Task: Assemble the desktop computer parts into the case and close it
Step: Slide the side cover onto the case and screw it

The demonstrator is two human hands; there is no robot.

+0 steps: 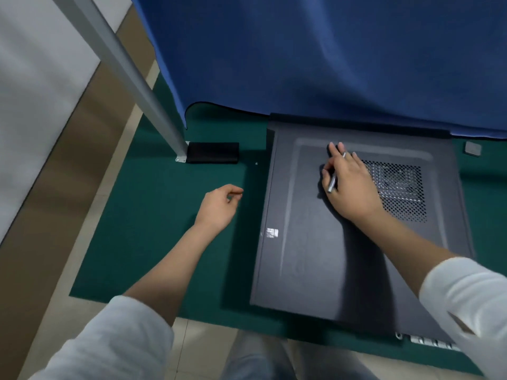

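Case lies on the green mat, side panel on; my right hand presses it, gripping a screwdriver; left hand beside case, relaxed, empty; risk: unscrewed panel slides off

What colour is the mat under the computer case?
Dark green mat, seen best in the head view, under the dark grey case.

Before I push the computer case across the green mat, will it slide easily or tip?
The computer case lies flat on its broad side, so tipping seems unlikely. It looks like a metal box, probably heavy, and the green mat looks felt-like, so expect drag. The right hand resting on it adds friction.
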